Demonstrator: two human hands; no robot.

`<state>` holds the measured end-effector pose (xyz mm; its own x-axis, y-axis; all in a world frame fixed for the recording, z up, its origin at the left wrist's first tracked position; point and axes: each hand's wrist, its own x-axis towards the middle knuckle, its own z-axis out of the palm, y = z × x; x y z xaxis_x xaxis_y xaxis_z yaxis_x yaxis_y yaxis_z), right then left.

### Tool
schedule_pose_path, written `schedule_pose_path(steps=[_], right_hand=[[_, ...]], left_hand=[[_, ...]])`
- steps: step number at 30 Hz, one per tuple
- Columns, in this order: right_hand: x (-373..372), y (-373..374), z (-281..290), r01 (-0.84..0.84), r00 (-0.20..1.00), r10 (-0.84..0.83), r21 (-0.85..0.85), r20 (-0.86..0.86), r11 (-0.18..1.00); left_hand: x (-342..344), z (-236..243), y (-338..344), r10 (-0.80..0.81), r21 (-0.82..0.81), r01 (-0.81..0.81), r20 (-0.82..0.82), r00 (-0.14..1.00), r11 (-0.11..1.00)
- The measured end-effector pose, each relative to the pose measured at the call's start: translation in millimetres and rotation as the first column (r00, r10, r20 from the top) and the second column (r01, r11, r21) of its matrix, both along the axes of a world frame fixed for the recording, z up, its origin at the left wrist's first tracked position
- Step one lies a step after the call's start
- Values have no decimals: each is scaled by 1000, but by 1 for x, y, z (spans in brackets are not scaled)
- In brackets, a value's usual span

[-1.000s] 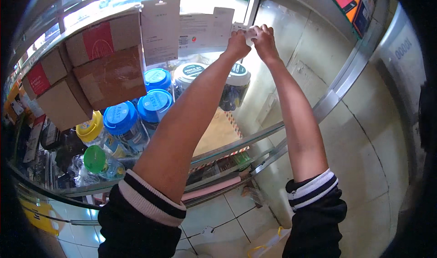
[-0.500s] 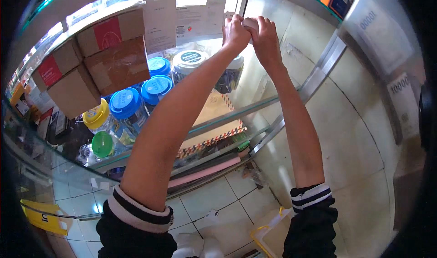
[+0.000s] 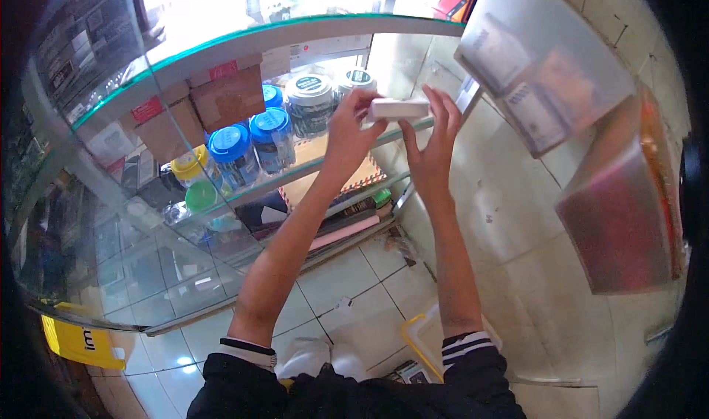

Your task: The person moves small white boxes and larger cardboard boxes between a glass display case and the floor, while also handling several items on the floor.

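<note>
A small flat white box (image 3: 399, 108) is held up in front of the glass display cabinet, between my two hands. My left hand (image 3: 353, 127) grips its left end, thumb below and fingers curled behind. My right hand (image 3: 432, 142) is around the right end, its thumb at the lower edge and its fingers raised beside the box. Behind my hands, on the cabinet shelf, stand clear jars with white lids (image 3: 310, 86) and jars with blue lids (image 3: 230, 144). A striped-edge brown envelope (image 3: 354, 179) lies below my left wrist.
Cardboard boxes (image 3: 229, 97), a yellow-lidded jar (image 3: 190, 162) and a green-lidded jar (image 3: 201, 196) fill the cabinet's left side. Its glass top edge (image 3: 295, 26) runs above my hands. Clear plastic pouches (image 3: 543, 72) hang at the right. A yellow-rimmed container (image 3: 421, 341) sits on the tiled floor.
Both hands have come back out from the cabinet's far corner toward me. The white box now shows between them. My view has shifted, bringing more of the cabinet top and hanging pouches into sight.
</note>
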<state>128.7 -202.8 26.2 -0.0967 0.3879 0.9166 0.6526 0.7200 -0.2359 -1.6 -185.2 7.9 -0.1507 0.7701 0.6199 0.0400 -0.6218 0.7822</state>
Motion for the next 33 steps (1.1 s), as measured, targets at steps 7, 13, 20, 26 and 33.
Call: schedule_pose_path(steps=[7, 13, 20, 26, 33], right_hand=[[12, -76, -7, -507, 834, 314, -404, -454, 761], [12, -136, -15, -360, 892, 146, -478, -427, 801], [25, -204, -38, -211, 854, -104, -522, -510, 826], [58, -276, -55, 56, 776, -378, -542, -505, 839], [101, -406, -95, 316, 528, -636, -566, -562, 762]], left_hand=[[-14, 15, -97, -229, -184, 255, 154, 961, 949], [-27, 2, -131, -406, -231, 427, 134, 904, 875], [-3, -16, -147, -670, -281, 666, 96, 736, 691], [64, -30, -178, -855, -391, 799, 55, 515, 456], [162, -75, -270, -989, -460, 880, 30, 148, 118]])
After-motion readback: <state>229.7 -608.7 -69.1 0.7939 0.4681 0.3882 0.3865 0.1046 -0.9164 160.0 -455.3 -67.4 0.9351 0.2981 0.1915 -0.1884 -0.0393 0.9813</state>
